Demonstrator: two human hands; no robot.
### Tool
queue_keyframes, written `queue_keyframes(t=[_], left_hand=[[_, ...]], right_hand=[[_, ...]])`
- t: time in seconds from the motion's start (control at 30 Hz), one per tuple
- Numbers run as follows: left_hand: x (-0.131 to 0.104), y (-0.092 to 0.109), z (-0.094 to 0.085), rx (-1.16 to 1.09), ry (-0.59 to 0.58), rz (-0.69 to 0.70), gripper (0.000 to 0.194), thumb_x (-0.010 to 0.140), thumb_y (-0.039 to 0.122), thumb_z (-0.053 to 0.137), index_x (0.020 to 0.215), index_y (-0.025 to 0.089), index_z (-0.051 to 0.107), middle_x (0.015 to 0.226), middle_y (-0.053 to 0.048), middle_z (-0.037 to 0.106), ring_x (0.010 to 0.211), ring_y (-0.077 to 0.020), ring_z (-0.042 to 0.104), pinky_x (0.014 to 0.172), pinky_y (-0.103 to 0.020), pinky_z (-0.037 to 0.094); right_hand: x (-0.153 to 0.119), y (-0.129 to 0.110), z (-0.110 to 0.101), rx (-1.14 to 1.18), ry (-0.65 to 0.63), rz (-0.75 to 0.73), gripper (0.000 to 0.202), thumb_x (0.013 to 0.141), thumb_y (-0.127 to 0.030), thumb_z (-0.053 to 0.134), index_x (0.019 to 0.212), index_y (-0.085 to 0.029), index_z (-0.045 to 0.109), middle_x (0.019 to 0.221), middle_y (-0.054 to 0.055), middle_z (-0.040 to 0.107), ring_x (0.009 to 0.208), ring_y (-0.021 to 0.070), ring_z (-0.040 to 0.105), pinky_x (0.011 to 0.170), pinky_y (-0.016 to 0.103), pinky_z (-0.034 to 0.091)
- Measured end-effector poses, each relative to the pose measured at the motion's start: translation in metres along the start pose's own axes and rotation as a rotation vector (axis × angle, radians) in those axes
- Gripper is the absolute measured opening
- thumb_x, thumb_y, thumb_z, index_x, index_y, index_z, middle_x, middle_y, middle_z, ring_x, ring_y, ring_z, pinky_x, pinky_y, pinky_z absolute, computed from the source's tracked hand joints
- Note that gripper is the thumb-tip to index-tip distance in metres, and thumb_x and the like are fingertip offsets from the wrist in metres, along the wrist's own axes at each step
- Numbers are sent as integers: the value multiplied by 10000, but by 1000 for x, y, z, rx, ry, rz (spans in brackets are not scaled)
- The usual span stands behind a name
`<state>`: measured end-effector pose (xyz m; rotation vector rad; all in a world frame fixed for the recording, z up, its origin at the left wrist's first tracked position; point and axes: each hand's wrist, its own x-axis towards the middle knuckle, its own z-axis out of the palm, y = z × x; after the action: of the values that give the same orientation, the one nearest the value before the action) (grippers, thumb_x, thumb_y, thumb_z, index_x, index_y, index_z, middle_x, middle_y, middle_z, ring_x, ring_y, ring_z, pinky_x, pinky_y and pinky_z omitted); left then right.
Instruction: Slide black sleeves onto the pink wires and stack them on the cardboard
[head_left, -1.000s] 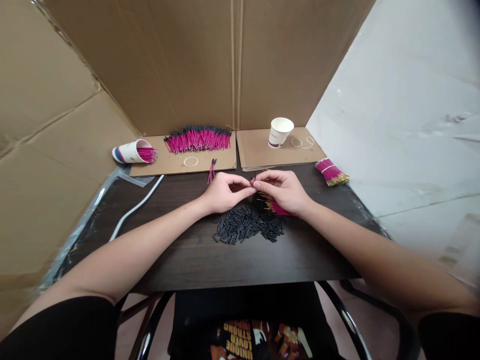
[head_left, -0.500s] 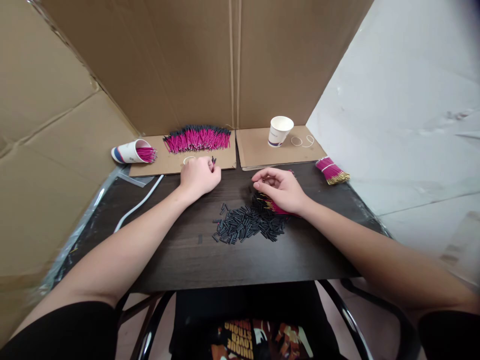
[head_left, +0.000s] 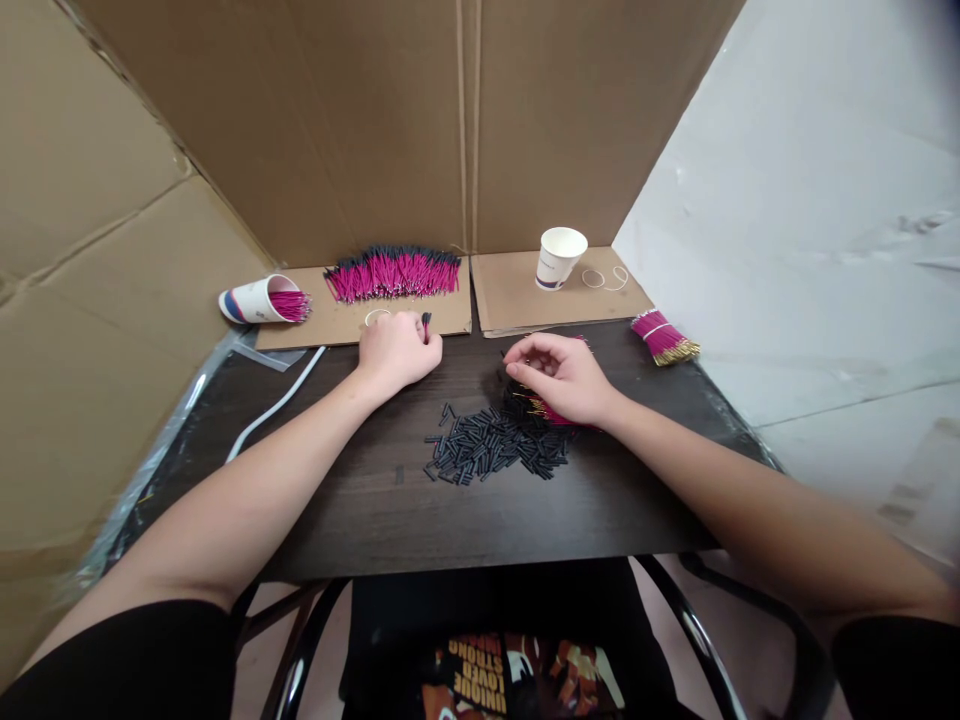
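Note:
My left hand (head_left: 400, 350) is closed on a few magenta wires with black ends (head_left: 426, 325), near the front edge of the left cardboard sheet. My right hand (head_left: 559, 375) is closed in a pinch, with a small dark piece at its fingertips. Beneath that hand lies a pile of magenta wires with gold tips (head_left: 551, 412), partly hidden. Loose black sleeves (head_left: 495, 447) are heaped on the dark table (head_left: 480, 530). A row of magenta wires with black ends (head_left: 394, 273) rests on the left sheet (head_left: 300, 336).
A tipped paper cup (head_left: 251, 302) holding magenta wires is at left. An upright paper cup (head_left: 559, 260) and rubber bands (head_left: 604, 279) stand on the right sheet (head_left: 510, 300). A banded wire bundle (head_left: 664, 337) lies at right. Cardboard walls (head_left: 360, 120) rise behind.
Both hands stay in nearly the same places. The black-ended wires in my left hand show slightly more upright. The whole view has shifted a little.

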<state>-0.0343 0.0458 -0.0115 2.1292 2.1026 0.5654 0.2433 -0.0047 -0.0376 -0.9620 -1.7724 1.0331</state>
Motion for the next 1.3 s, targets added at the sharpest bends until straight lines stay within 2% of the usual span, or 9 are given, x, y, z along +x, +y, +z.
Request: queue_keyframes(t=[0.17, 0.33, 0.47, 0.57, 0.67, 0.77, 0.9, 1.07, 1.3], left_hand=[[-2, 5, -5, 93, -52, -36, 276, 907, 404, 654, 826, 163, 761, 865, -155, 717, 937, -301, 684, 983, -522, 600], [-3, 5, -6, 90, -39, -33, 258, 905, 387, 663, 838, 159, 765, 858, -152, 707, 929, -299, 684, 965, -522, 591], [-6, 8, -5, 49, -10, 3, 196, 898, 337, 681, 801, 169, 716, 817, -129, 691, 868, -278, 656, 925, -503, 569], [-12, 12, 0, -20, -12, 127, 147, 906, 293, 678, 824, 171, 684, 852, -102, 724, 817, -230, 616, 861, -442, 537], [-20, 16, 9, -141, -57, 366, 119, 947, 269, 667, 948, 164, 722, 926, -78, 738, 826, -188, 615, 830, -380, 526], [-27, 18, 16, -293, -153, 622, 247, 1046, 297, 625, 1175, 177, 798, 1156, -94, 760, 991, -188, 693, 946, -382, 582], [-31, 20, 18, -314, -274, 714, 365, 1110, 362, 605, 1398, 271, 810, 1423, -102, 708, 1221, -234, 726, 1122, -468, 603], [-30, 17, 21, -328, -279, 733, 301, 1101, 362, 641, 1273, 293, 878, 1406, -84, 731, 1222, -233, 742, 1110, -473, 616], [-28, 17, 29, -447, -248, 706, 202, 1061, 342, 717, 1067, 235, 888, 1190, -63, 798, 1072, -188, 749, 1016, -402, 608]], right_hand=[[0, -4, -4, -91, 13, -61, 210, 993, -391, 749, 989, -185, 784, 843, 39, 710, 650, 145, 518, 607, 331, 411], [3, -8, -18, -412, 17, -323, 122, 1023, -255, 676, 967, -183, 757, 871, 40, 710, 756, 173, 615, 728, 353, 472], [4, -3, -26, -555, -35, -307, 79, 1011, -219, 680, 988, -177, 743, 929, 52, 724, 830, 199, 667, 799, 373, 505], [4, 1, -26, -612, -94, -285, 110, 1025, -234, 682, 1070, -174, 762, 1011, 75, 722, 901, 225, 682, 834, 387, 519], [3, 3, -23, -633, -150, -290, 166, 1058, -250, 661, 1153, -174, 774, 1069, 98, 711, 961, 246, 677, 879, 403, 529], [2, 0, -23, -640, -164, -295, 165, 1059, -255, 655, 1131, -170, 777, 1058, 99, 704, 965, 246, 663, 877, 395, 517], [3, -9, -29, -678, -209, -322, 106, 985, -218, 656, 954, -173, 747, 921, 73, 677, 892, 230, 614, 818, 372, 471], [3, -22, -41, -723, -374, -261, 76, 922, -196, 665, 886, -177, 729, 884, 45, 681, 777, 177, 574, 726, 346, 402], [3, -29, -46, -726, -451, -218, 37, 858, -163, 701, 868, -174, 734, 859, 27, 674, 752, 158, 555, 676, 335, 376]])
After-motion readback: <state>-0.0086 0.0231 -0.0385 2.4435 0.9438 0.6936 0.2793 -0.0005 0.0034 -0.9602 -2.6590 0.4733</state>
